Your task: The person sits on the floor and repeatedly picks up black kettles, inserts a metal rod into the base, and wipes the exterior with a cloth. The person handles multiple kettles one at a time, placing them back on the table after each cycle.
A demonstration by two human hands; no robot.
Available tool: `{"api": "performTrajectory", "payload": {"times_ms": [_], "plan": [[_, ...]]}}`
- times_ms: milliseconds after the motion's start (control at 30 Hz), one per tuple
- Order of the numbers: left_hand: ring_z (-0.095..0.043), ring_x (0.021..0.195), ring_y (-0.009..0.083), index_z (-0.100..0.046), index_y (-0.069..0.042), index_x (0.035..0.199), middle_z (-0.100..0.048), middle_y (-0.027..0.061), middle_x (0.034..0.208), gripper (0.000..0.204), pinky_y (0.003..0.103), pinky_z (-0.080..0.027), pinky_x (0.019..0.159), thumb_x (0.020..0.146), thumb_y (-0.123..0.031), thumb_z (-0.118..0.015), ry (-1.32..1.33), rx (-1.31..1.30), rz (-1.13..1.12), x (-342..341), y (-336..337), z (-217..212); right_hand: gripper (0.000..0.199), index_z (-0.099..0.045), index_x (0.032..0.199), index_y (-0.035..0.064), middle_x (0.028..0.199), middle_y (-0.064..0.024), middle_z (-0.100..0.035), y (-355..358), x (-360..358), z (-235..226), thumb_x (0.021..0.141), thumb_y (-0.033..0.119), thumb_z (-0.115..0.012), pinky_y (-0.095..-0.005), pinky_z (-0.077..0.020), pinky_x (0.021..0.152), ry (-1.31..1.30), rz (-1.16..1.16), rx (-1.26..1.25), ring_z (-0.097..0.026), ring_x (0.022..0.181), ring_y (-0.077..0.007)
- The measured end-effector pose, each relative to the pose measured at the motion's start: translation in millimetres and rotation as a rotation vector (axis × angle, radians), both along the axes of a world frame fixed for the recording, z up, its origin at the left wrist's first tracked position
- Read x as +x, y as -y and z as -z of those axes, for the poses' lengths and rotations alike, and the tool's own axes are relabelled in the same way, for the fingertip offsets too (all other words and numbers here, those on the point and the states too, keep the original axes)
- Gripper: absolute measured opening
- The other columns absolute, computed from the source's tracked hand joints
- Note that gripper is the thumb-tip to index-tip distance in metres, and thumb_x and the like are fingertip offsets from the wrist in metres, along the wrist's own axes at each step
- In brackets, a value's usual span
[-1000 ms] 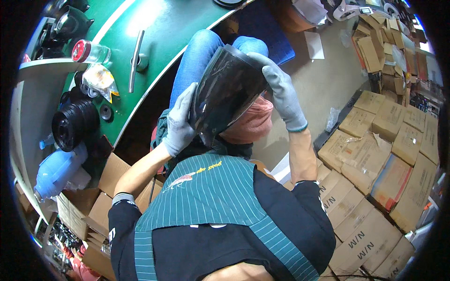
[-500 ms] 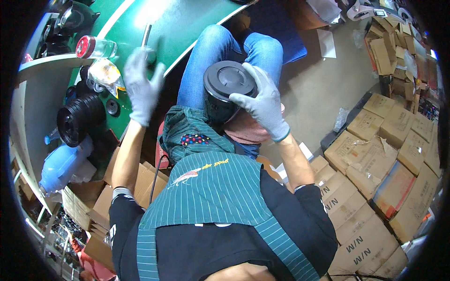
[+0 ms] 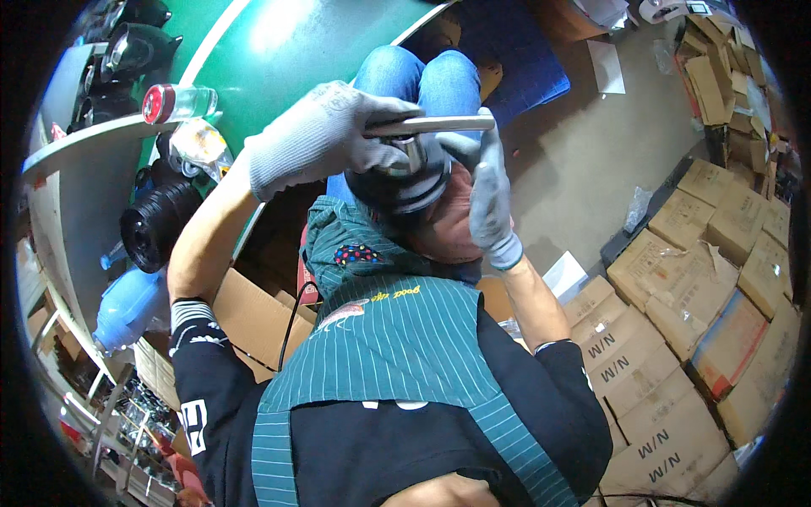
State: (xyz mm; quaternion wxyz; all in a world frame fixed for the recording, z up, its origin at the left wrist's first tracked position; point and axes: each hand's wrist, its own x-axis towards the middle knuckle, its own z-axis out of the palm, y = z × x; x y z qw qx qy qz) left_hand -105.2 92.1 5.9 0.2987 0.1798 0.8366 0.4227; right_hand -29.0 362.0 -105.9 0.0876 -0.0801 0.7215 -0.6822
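My left hand, in a grey knit glove, is closed around a metal rod-shaped tool held level over my lap. Its short stem points down onto a round black ribbed part. My right hand, also gloved, grips the right side of that black part and steadies it against my thighs. I am seated, wearing jeans and a green striped apron.
A green-topped workbench curves along the upper left, with a clear bottle with a red cap at its edge. Black round parts and a blue container sit below it. Several brown cardboard boxes fill the floor at right.
My left hand let go of the black part, reached to the bench, picked up the metal tool and brought it onto the part. My right hand kept holding the part, now lower in my lap.
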Motion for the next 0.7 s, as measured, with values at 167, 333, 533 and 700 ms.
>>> {"api": "performTrajectory", "payload": {"times_ms": [167,333,533,700], "plan": [[-0.076,0.099,0.037,-0.057,-0.009,0.154,-0.076,0.0227,0.112,0.069,0.044,-0.059,0.091,0.09,-0.019,-0.081,-0.257,-0.186,0.015,29,-16,-13,0.059,-0.048,0.156,-0.002,0.128,-0.0197,-0.073,17,-55,-25,0.118,0.042,-0.038,-0.0367,-0.0546,0.11,0.491,0.14,-0.747,-0.071,0.122,-0.0266],[-0.039,0.149,0.0508,-0.032,0.007,0.163,-0.042,0.0315,0.16,0.096,0.06,-0.03,0.123,0.095,-0.045,-0.075,-0.546,-0.344,-0.058,71,-56,-24,0.049,-0.063,0.142,-0.0025,0.096,-0.0093,-0.077,48,-107,25,0.116,0.036,-0.048,-0.033,-0.0595,0.094,0.267,-0.361,-0.691,-0.077,0.101,-0.0217],[-0.037,0.153,0.0488,-0.032,0.005,0.165,-0.041,0.0309,0.163,0.11,0.062,-0.026,0.126,0.085,-0.055,-0.08,-0.562,-0.176,-0.217,92,-96,-24,0.056,-0.057,0.149,-0.0031,0.088,-0.005,-0.075,78,-113,31,0.114,0.041,-0.052,-0.0334,-0.0608,0.087,0.533,-0.473,-0.638,-0.077,0.101,-0.0234],[-0.054,0.141,0.0467,-0.039,0.007,0.16,-0.054,0.0309,0.151,0.078,0.052,-0.041,0.118,0.108,-0.048,-0.054,-0.568,0.034,-0.452,69,-35,16,0.039,-0.065,0.132,-0.0012,0.092,-0.0133,-0.073,16,-72,28,0.115,0.031,-0.051,-0.0547,-0.0503,0.117,0.472,-0.307,-0.851,-0.071,0.107,-0.0229]]}}
